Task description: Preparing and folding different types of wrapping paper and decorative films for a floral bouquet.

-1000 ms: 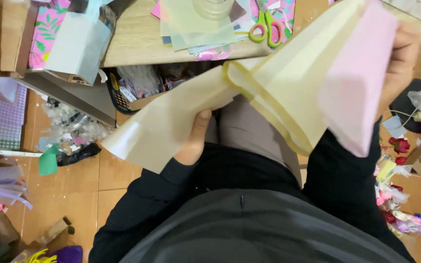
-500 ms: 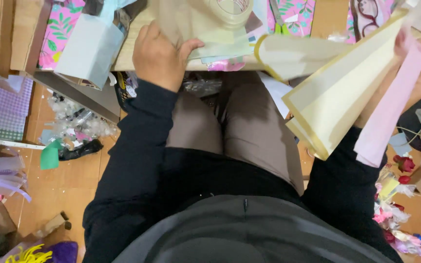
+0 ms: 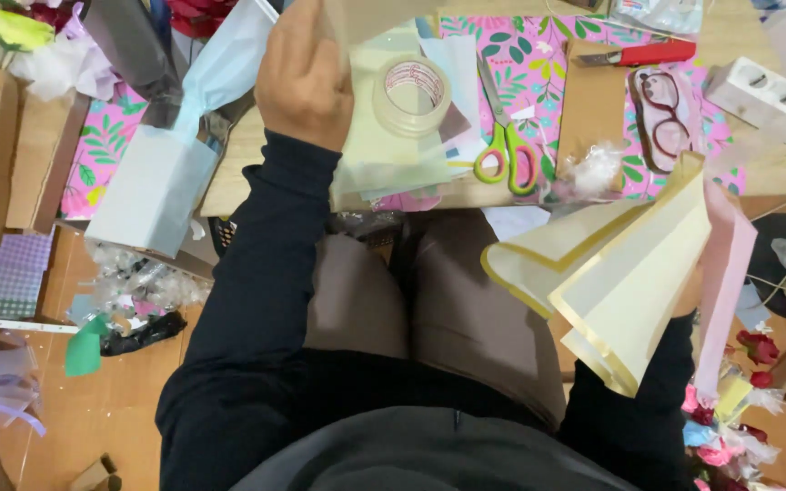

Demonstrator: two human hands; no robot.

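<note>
My left hand (image 3: 302, 82) reaches forward over the low wooden table (image 3: 229, 173) and pinches the edge of a thin beige sheet (image 3: 366, 14) above a stack of pale sheets (image 3: 384, 155). A roll of clear tape (image 3: 411, 91) lies on that stack, just right of the hand. At the right, a bundle of cream sheets with gold edges (image 3: 629, 282) and a pink sheet (image 3: 725, 273) is held up over my right knee. My right hand is hidden behind this bundle, gripping it.
Scissors with green and pink handles (image 3: 502, 136), glasses (image 3: 661, 123), a red utility knife (image 3: 639, 55) and a white power strip (image 3: 766, 95) lie on the table. A light blue paper bag (image 3: 166, 164) hangs off its left edge. Small flowers (image 3: 739, 427) litter the floor at right.
My left hand let go of the bundle, reached to the table with a beige sheet and has moved further forward. The bundle in my right hand has dropped lower right.
</note>
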